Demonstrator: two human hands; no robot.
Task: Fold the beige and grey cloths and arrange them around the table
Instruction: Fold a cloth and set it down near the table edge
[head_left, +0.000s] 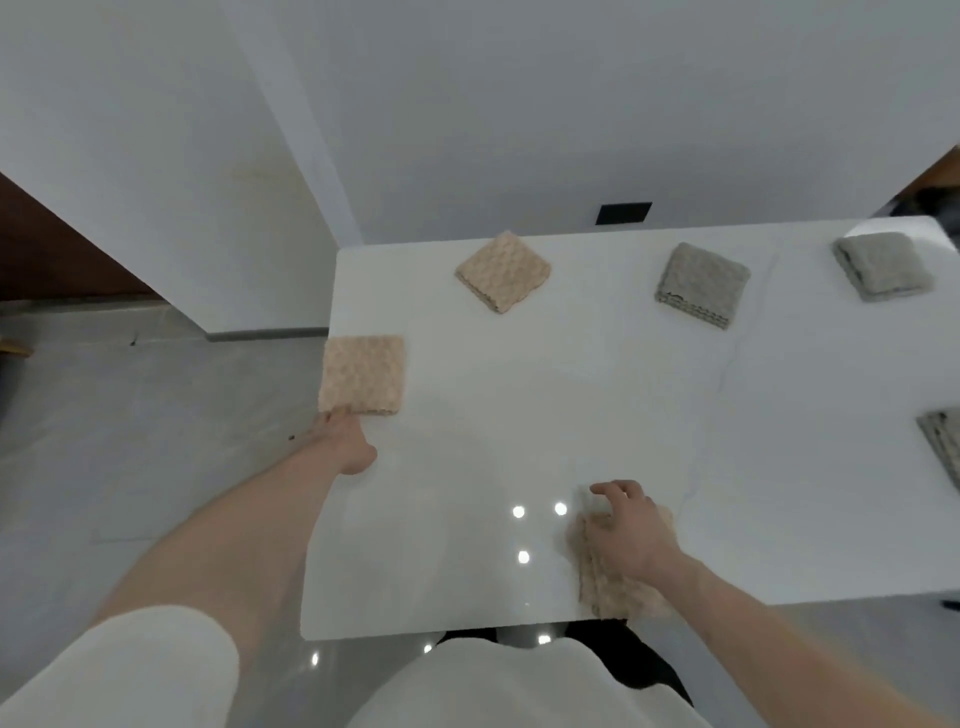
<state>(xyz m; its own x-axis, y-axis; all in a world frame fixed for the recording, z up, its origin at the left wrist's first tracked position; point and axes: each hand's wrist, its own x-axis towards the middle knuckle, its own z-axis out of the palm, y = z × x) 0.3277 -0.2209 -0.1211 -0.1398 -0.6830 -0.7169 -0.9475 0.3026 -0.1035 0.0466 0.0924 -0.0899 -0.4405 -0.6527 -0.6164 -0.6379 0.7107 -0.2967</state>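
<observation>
table (519, 405): white, smooth, glossy; ceiling lights mirror in it near the front edge
beige cloths (362, 374): soft, nubby, matt fabric with a bumpy weave
grey cloths (701, 283): thick, matt, looped fabric, rough-looking at the folded edges
floor (156, 441): grey, polished, lightly reflective
wall (519, 104): plain, matt white
sleeve (119, 670): pale, soft, matt cloth

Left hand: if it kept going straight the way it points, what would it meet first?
The left hand points away along the table's left edge; its fingers already touch the near beige cloth, so that cloth comes first.
</observation>
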